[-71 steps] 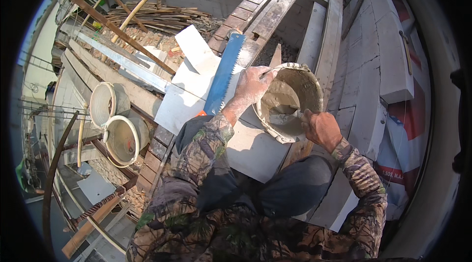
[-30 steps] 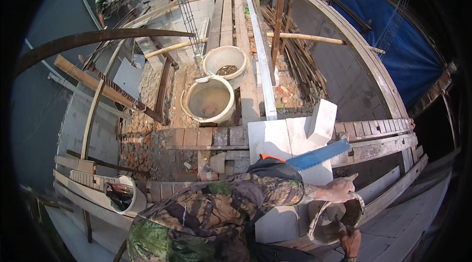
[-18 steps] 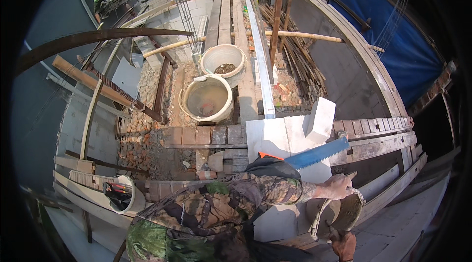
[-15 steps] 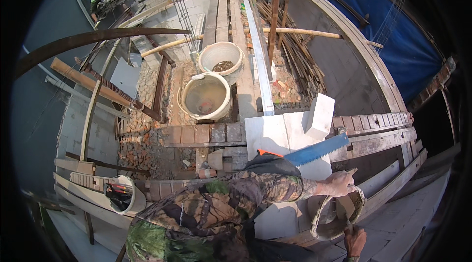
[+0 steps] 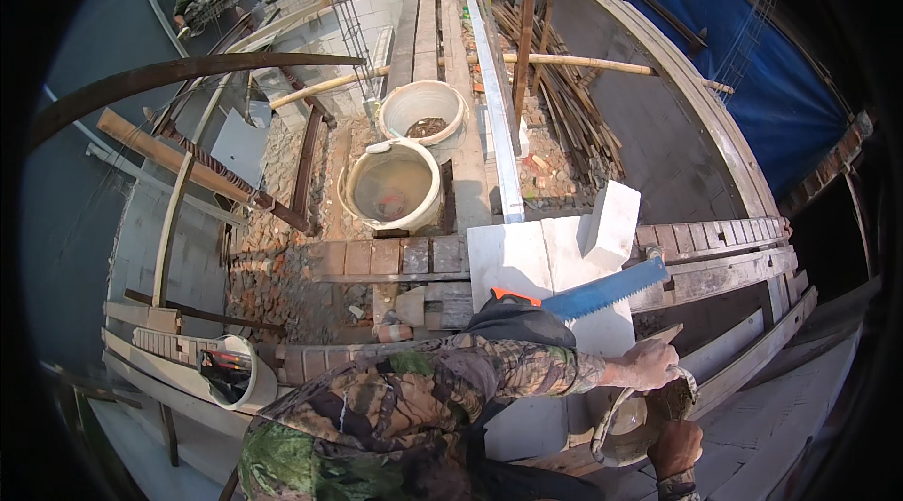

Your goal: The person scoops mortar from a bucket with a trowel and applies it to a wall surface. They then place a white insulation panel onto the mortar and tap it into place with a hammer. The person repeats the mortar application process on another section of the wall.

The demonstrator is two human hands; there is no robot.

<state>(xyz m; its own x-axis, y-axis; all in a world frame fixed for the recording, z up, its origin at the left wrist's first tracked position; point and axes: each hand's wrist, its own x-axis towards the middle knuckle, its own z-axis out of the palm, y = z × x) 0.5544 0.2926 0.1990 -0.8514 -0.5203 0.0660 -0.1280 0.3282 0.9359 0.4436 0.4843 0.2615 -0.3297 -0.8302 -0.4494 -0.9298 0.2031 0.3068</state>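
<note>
Mortar-smeared bucket (image 5: 628,449): between our hands, just right of the white blocks (image 5: 513,428); round mouth, no long axis | left hand (image 5: 647,365): clasping its far rim | right hand (image 5: 675,449): curled at its right side, equally near; grip hidden, we cannot tell | surface: bucket's footing hidden | room: blue saw (image 5: 611,286) across the blocks, plank (image 5: 743,372) beyond.

jacket (image 5: 376,421): camouflage, brown, tan and black leaf-and-branch print, mossy green patches (image 5: 280,463) | sleeves (image 5: 531,367): full-length, same print | trousers (image 5: 523,320): dark charcoal, matt, loosely creased cloth
</note>
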